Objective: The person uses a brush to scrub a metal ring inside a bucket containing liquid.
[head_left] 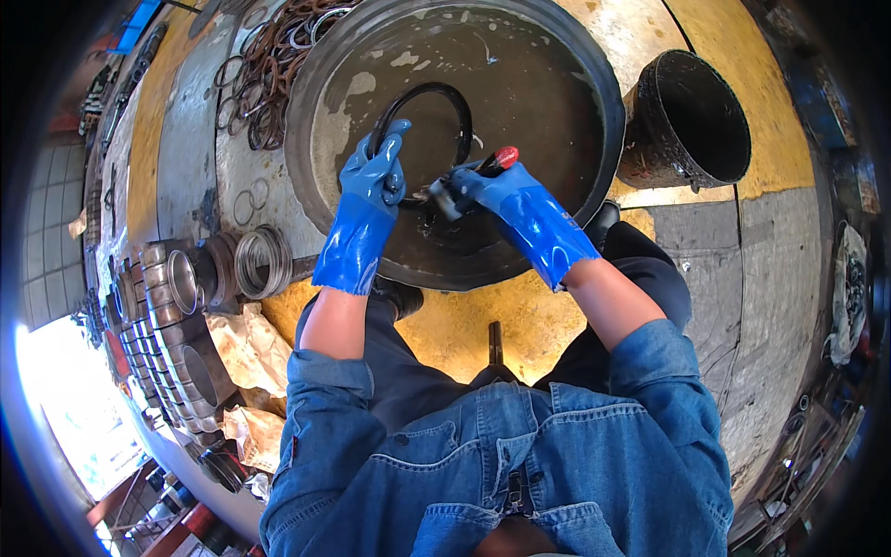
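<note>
Both my hands wear blue rubber gloves and are over a wide round basin (304, 121) of murky brown liquid. My left hand (373, 176) is closed around the left side of a wet black ring (462, 110), which stands tilted above the liquid. In my right hand (501, 188) is a brush (447, 200) with a red-tipped handle. Its pale head is against or very near the lower part of the ring; the glove and brush hide the exact contact.
A black bucket (640, 139) stands right of the basin. Rusty rings (269, 93) lie heaped at the far left. Nearer on the left are stacked metal rings (264, 263), rows of metal cylinders (172, 320) and brown paper (249, 345). My legs straddle the basin's near side.
</note>
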The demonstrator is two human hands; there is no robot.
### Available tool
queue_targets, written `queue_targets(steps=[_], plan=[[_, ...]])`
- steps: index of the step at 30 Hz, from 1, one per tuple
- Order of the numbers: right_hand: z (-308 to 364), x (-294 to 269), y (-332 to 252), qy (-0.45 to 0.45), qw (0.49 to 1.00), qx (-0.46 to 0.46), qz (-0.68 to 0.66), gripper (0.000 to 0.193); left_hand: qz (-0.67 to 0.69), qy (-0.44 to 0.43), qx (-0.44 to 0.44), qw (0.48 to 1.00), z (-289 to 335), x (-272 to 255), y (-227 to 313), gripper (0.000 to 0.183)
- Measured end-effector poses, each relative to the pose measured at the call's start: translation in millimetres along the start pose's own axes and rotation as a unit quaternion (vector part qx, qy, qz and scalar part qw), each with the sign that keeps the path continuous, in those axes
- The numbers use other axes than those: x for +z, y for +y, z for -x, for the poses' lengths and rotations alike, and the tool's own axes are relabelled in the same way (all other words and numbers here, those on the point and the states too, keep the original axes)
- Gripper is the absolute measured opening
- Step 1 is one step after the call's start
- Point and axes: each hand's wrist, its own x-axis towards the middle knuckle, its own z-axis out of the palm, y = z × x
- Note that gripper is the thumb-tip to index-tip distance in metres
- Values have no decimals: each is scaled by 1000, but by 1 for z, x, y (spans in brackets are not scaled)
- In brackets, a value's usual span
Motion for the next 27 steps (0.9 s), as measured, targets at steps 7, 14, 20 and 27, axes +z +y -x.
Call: queue_targets(steps=[7, 14, 20, 27], plan=[[6, 5, 2, -71, 966, -12, -250, 28, 7, 46, 9, 999, -8, 4, -7, 30], [-14, -12, 15, 119, 917, -198, 326, 25, 22, 25, -46, 998, -3, 6, 5, 36], [-27, -33, 2, 186, 727, -492, 441, 43, 30, -15, -97, 995, -4, -3, 2, 38], [-24, -35, -3, 135, 818, -337, 445, 40, 26, -34, -77, 996, 1, 1, 5, 29]])
